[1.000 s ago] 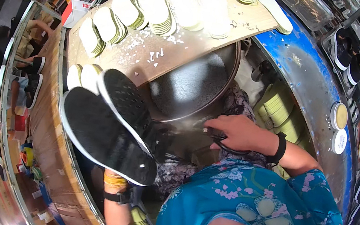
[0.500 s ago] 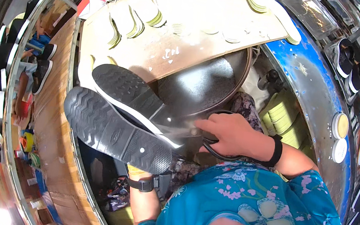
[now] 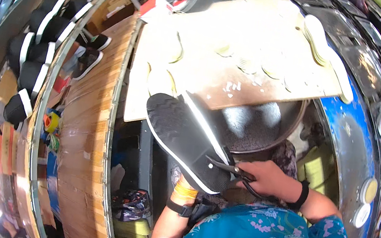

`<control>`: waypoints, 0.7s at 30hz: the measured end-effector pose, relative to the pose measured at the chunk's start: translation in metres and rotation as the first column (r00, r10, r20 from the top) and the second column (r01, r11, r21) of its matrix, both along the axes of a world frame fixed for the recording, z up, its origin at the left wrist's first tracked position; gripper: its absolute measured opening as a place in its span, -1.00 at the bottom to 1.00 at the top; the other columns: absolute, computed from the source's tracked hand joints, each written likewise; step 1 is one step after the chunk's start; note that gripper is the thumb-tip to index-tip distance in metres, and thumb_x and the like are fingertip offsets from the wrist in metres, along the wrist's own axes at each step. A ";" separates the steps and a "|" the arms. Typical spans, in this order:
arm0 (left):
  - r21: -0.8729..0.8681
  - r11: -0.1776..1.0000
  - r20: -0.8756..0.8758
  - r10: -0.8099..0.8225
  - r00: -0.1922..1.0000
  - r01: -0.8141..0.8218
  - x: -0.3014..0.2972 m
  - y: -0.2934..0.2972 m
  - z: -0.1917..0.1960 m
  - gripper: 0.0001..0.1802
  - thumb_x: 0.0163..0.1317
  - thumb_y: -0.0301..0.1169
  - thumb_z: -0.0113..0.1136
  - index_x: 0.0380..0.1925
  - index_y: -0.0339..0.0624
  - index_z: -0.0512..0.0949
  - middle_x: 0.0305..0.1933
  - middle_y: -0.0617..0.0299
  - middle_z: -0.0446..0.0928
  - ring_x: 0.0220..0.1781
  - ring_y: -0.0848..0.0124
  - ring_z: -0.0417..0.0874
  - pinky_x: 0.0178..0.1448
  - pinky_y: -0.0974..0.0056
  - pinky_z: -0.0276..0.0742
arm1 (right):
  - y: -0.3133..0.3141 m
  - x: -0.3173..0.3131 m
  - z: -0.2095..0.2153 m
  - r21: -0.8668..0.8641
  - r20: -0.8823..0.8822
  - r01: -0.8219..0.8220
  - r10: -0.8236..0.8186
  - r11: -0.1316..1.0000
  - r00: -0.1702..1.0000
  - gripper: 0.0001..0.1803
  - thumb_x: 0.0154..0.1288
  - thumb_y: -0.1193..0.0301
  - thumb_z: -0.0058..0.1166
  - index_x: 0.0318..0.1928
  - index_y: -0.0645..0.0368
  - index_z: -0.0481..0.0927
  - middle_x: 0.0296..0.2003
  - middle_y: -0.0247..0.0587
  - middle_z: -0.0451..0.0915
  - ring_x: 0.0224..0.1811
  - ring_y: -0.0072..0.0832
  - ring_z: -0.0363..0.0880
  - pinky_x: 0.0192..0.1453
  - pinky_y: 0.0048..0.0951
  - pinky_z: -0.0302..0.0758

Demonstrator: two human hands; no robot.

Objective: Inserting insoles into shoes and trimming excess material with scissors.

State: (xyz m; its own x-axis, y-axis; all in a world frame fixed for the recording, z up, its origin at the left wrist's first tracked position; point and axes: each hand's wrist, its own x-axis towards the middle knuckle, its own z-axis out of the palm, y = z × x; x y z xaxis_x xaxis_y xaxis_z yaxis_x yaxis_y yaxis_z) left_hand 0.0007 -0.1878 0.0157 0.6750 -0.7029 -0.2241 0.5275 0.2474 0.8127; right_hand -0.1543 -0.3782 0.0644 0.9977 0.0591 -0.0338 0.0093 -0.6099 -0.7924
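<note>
My left hand (image 3: 187,179), mostly hidden beneath, holds a pair of black shoes with white edging, soles up. The front shoe (image 3: 183,135) shows its ridged black sole, with a small white dot near the heel. Behind it, the second shoe (image 3: 208,127) shows mostly as a white edge and part of its dark sole. My right hand (image 3: 270,181) grips dark-handled scissors (image 3: 243,174), fingers wrapped round the handles. Their blades lie over the heel end of the front shoe, close to the white dot; I cannot tell if they touch it.
A pale board (image 3: 242,33) with insole-like pieces and white scraps lies ahead, over a round metal basin (image 3: 267,130). Cardboard (image 3: 85,133) covers a surface at the left, beside a rack of black shoes (image 3: 42,52). Two round tins (image 3: 368,191) sit on the blue-edged metal table at right.
The view has swung left. The shoes have turned, their toes now pointing more away from me. The scissors have come in over the front shoe's heel, and their blades now show clearly.
</note>
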 end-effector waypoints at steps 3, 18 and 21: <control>-0.013 0.991 0.024 0.136 0.990 -0.136 0.006 0.034 0.003 -0.66 0.33 -0.28 -0.06 -0.02 -0.28 0.40 -0.10 0.19 0.50 -0.09 0.36 0.54 0.01 0.28 0.52 | 0.004 0.008 0.006 0.228 -0.042 0.055 -0.047 0.972 0.998 -0.49 -0.04 0.27 0.32 -0.03 0.09 0.49 -0.32 -0.10 0.60 -0.33 -0.19 0.60 -0.25 -0.36 0.50; 0.455 -0.619 0.568 -0.351 0.744 -0.640 -0.061 0.517 0.200 -0.74 0.19 -0.35 0.12 -0.26 -0.37 0.53 -0.45 0.05 0.51 -0.34 0.38 0.54 -0.16 0.27 0.47 | 0.036 0.060 0.000 0.040 -0.268 0.187 -0.170 0.982 0.948 -0.46 -0.10 0.39 0.37 -0.07 0.28 0.50 -0.47 -0.13 0.56 -0.45 -0.47 0.49 -0.34 -0.43 0.42; 0.531 -0.619 0.648 -0.144 0.748 -0.579 -0.176 0.540 0.183 -0.76 0.19 -0.36 0.12 -0.28 -0.35 0.53 -0.44 0.09 0.51 -0.34 0.38 0.53 -0.18 0.26 0.47 | 0.064 0.072 0.003 -0.051 -0.173 0.077 -0.085 0.996 0.981 -0.46 -0.12 0.36 0.38 -0.07 0.24 0.50 -0.37 -0.08 0.59 -0.35 -0.36 0.55 -0.22 -0.42 0.44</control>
